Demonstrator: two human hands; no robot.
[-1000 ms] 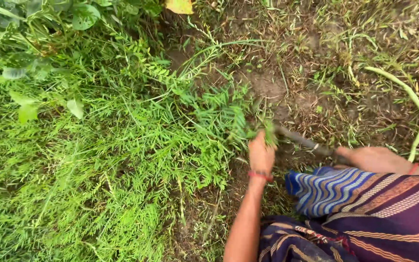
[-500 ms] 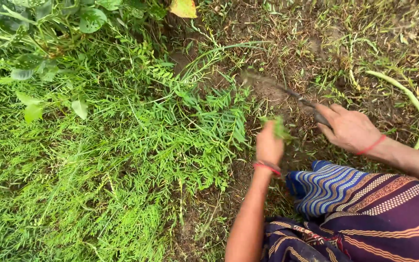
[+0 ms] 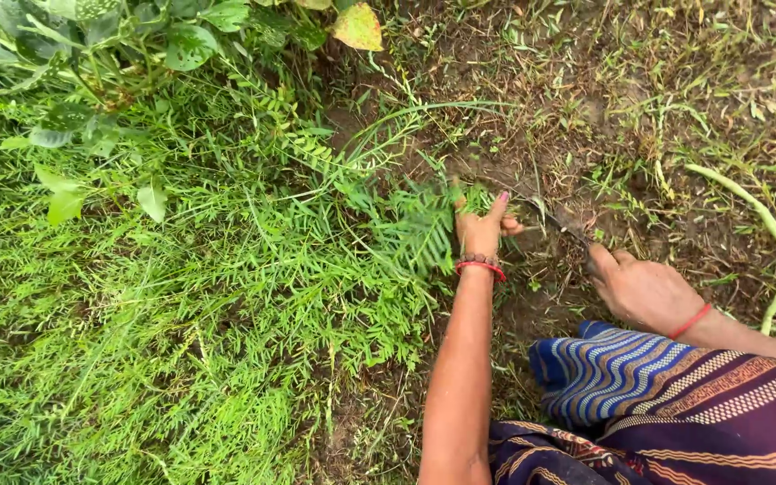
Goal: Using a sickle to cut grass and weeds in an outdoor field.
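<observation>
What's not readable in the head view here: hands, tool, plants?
- Blade of the cutting tool: thin and dark against the soil, its tip lost among the grass.
- Tool handle: wrapped inside the right hand.
- Left hand fingers: partly buried in the feathery green plants, so the grip is unclear.
- Plant stems: hidden under foliage.

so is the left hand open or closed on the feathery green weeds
Closed: the left hand has its fingers wrapped round a bunch of feathery green weeds, next to the thin dark blade.
</observation>
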